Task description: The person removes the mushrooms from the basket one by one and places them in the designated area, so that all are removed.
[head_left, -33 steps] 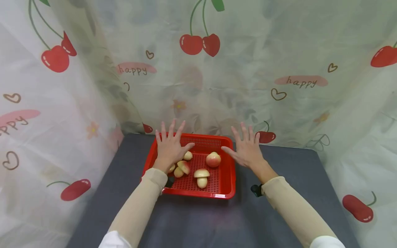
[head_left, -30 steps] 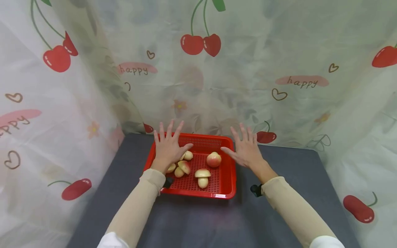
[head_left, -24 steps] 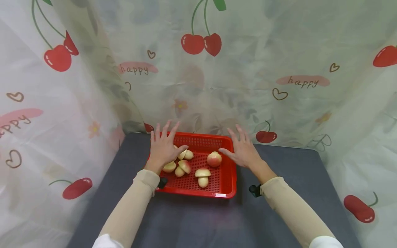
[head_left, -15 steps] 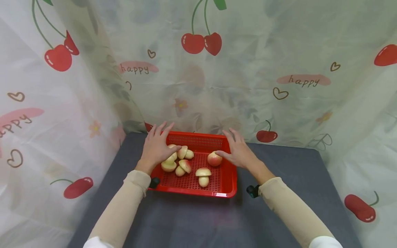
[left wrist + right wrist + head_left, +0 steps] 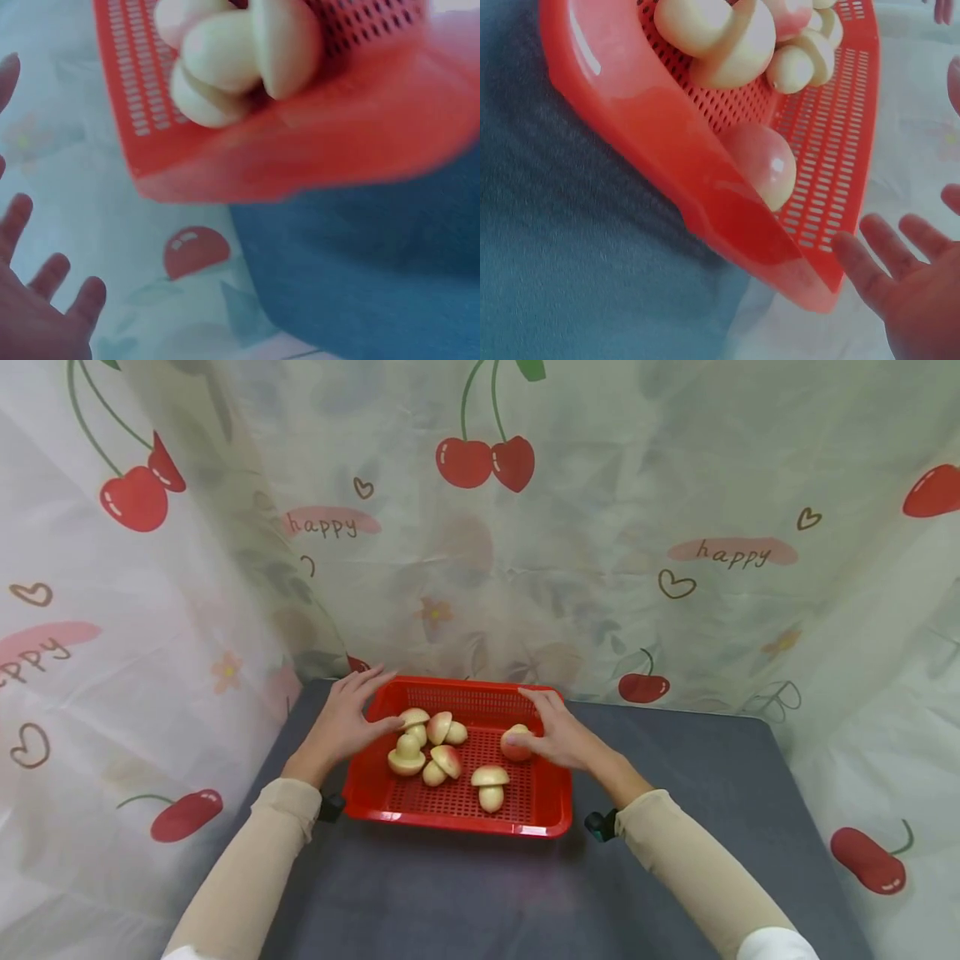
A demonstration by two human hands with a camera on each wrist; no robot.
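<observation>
A red plastic basket [image 5: 459,825] with slotted walls sits on the dark table, holding several toy mushrooms with cream stems and cream or pinkish caps. My left hand [image 5: 339,731] is at the basket's left end, fingers extended and thumb reaching over the rim towards a cream mushroom [image 5: 406,758]. In the left wrist view, its fingers [image 5: 51,274] stand apart from the basket wall. Over the right end is my right hand [image 5: 564,737], its thumb overlapping a reddish mushroom [image 5: 514,744] in the head view. The right wrist view shows those fingers [image 5: 889,251] spread beside the rim.
The dark grey table [image 5: 675,827] extends on both sides and in front of the basket. A pale curtain [image 5: 600,527] printed with cherries hangs behind and at both sides, close to the table's back edge. Another mushroom [image 5: 491,787] lies near the basket's front.
My left hand has moved left from over the basket to its left end, uncovering mushrooms. My right hand has come in leftwards and lower over the right end. The basket stays put.
</observation>
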